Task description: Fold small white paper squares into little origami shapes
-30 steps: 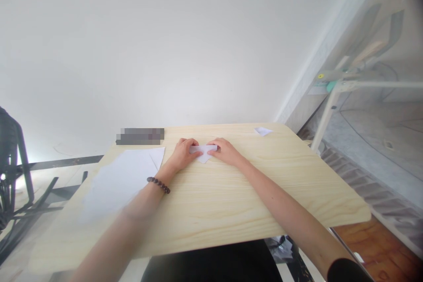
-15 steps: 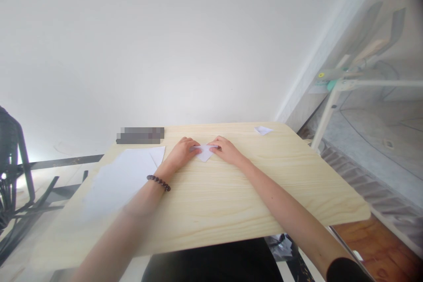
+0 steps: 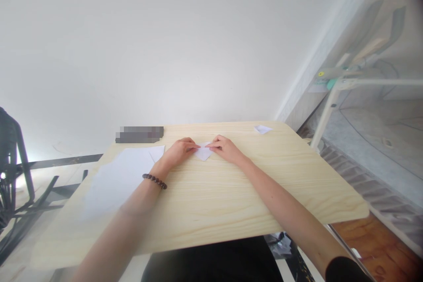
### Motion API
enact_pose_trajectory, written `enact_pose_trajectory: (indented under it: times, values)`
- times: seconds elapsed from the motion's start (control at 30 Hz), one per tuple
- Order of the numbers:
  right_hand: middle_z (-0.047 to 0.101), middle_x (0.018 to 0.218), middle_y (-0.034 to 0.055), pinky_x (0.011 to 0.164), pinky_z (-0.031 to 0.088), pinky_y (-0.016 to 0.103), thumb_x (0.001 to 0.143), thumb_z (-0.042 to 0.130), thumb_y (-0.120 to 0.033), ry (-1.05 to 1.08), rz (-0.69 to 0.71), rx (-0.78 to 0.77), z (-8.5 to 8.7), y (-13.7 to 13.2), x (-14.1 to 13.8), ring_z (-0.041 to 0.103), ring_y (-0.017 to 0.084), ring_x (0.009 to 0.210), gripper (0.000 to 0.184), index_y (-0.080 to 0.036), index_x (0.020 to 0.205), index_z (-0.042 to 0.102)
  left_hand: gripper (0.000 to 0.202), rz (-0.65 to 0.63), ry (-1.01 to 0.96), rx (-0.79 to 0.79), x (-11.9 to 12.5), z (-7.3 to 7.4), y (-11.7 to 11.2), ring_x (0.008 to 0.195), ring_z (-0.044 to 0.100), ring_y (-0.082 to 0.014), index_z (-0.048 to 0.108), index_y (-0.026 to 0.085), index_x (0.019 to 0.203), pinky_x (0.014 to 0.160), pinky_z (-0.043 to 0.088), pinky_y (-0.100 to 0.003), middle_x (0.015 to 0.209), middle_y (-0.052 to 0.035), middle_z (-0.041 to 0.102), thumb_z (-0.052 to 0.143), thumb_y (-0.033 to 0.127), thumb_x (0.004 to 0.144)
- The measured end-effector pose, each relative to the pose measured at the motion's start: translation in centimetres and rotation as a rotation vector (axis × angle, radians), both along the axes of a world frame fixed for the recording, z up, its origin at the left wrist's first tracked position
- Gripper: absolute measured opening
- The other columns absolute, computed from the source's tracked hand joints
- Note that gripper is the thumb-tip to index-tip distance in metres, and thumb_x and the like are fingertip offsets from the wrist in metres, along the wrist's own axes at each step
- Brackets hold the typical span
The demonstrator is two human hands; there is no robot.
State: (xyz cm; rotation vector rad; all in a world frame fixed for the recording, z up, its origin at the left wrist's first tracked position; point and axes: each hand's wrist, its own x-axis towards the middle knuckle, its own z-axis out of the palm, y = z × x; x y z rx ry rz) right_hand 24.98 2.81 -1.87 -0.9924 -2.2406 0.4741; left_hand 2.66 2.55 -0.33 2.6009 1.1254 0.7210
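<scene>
A small folded piece of white paper lies near the middle of the table, its lower corner pointing toward me. My left hand pinches its left side, thumb and fingertips together. On the right side, my right hand grips the paper's edge between thumb and fingers. Both hands rest low over the tabletop, a short gap apart. A dark bead bracelet circles my left wrist. The fingers cover the paper's left and right corners.
White paper sheets lie on the left of the wooden table. Another folded white paper sits at the back right. A pixelated dark patch covers something at the back left. A wall rises behind the table.
The fingers of both hands have shifted on the paper's top edge. That edge now looks flatter, and more of the paper shows between the hands. My left wrist has moved slightly left.
</scene>
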Motion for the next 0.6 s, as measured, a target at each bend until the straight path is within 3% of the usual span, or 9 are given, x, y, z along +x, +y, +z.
enact_pose_trajectory:
  times: [0.23, 0.6]
  values:
    - [0.051, 0.083, 0.0024, 0.070, 0.040, 0.023, 0.080, 0.047, -0.016, 0.001, 0.019, 0.054, 0.10, -0.25, 0.09, 0.049, 0.010, 0.073, 0.028, -0.026, 0.102, 0.061, 0.019, 0.038, -0.009, 0.043, -0.10, 0.28, 0.04, 0.075, 0.055, -0.0138, 0.064, 0.018, 0.081, 0.070, 0.043, -0.025, 0.082, -0.0043, 0.060, 0.045, 0.022, 0.078]
    - [0.051, 0.088, 0.0034, 0.071, 0.040, 0.022, 0.077, 0.047, -0.012, -0.091, 0.031, 0.151, 0.02, -0.55, 0.15, 0.049, 0.010, 0.075, 0.028, -0.024, 0.094, 0.065, 0.026, -0.022, 0.105, 0.029, -0.66, 0.85, -0.44, 0.075, 0.055, -0.0127, 0.067, 0.021, 0.082, 0.069, 0.043, -0.022, 0.088, -0.0029, 0.060, 0.046, 0.011, 0.071]
